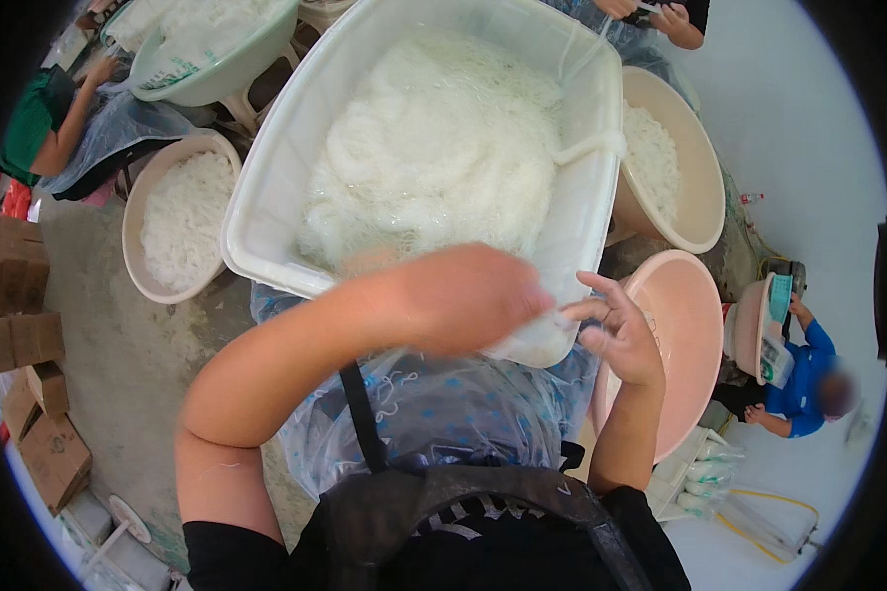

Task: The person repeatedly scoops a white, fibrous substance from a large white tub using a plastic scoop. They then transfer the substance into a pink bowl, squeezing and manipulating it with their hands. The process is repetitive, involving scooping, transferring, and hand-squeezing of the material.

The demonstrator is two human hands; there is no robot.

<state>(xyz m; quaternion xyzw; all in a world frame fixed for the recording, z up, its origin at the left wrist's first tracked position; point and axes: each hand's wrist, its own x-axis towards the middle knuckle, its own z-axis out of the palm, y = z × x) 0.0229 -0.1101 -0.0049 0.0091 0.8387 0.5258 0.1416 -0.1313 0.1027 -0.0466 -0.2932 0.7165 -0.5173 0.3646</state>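
A large white plastic tub (421, 140) holds a wet heap of pale, thin, noodle-like strands (443, 148). My left hand (480, 299) is blurred by motion over the tub's near right corner, its fingers bunched; what they grip cannot be made out. Just to the right, my right hand (624, 336) is palm up with its fingers spread, fingertips near the left hand. Something whitish and blurred lies between the two hands, and I cannot tell whether either holds it. A thicker pale bundle (591, 146) hangs over the tub's right rim.
Beside the right hand stands a pink basin (684, 354). Beige basins of white strands stand at right (709, 192) and left (129, 229), a green basin (214, 81) at upper left. Co-workers sit at upper left (37, 133), top right (673, 22) and far right (806, 377). Cardboard boxes (52, 451) are stacked left.
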